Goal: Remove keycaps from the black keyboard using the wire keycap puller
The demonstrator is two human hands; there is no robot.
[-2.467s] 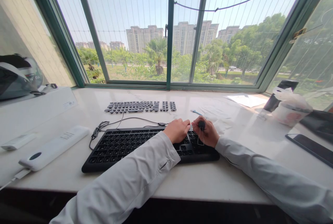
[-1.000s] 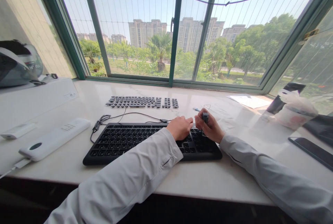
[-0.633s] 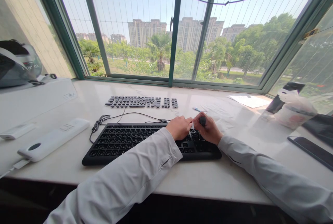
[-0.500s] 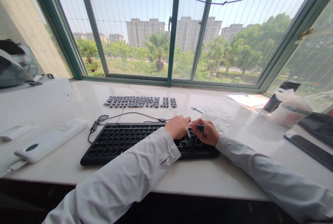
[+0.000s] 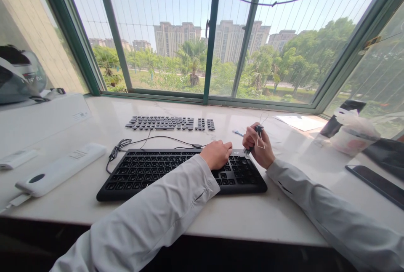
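Note:
A black keyboard lies across the desk, most of its keycaps off and its key sockets showing. Over its right part, my left hand is closed, fingers bent together; whatever they hold, if anything, is hidden. At the keyboard's back right corner, my right hand is raised and closed on a keycap puller, a black piece with thin wire loops. A dark end of this tool points down below the fingers. Behind the keyboard, removed keycaps lie in rows.
A coiled cable runs behind the keyboard. To the left are a white power strip and a helmet on a white box. On the right lie a phone, papers and a wrapped cup. A small blue-tipped stick lies behind my right hand.
My right hand has moved up and right, away from my left hand, and turned the keycap puller so that wires point upward. My left hand has stayed in place.

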